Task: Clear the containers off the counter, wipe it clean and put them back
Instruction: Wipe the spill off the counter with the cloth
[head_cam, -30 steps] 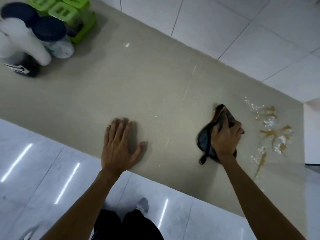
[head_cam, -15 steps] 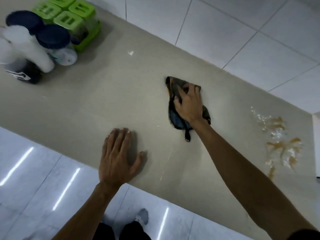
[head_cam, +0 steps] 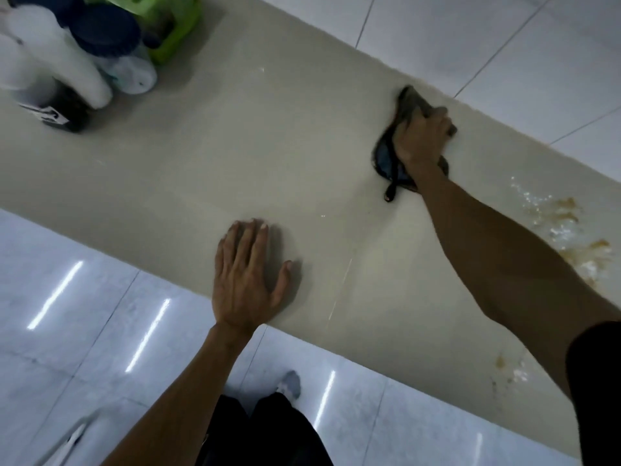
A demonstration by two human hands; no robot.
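A beige counter (head_cam: 268, 156) runs across the view. My right hand (head_cam: 421, 139) grips a dark crumpled cloth (head_cam: 386, 156) and presses it on the counter near the back wall. Flat on the counter's near edge lies my left hand (head_cam: 247, 280), fingers straight. The containers stand grouped at the far left: a dark-lidded clear jar (head_cam: 121, 58), a white bottle (head_cam: 57, 55), a dark bottle with a label (head_cam: 57, 112) and green-lidded boxes (head_cam: 171, 25). A brown and white spill (head_cam: 568, 237) stains the counter at the right.
White wall tiles (head_cam: 470, 45) rise behind the counter. A glossy tiled floor (head_cam: 84, 331) lies below its near edge, with my legs and one foot (head_cam: 289, 385) there. More brown spots (head_cam: 504, 364) mark the counter near the front right.
My right hand has swept the cloth from beside the spill to the left, then back right toward the back wall. The left hand stayed flat in place.
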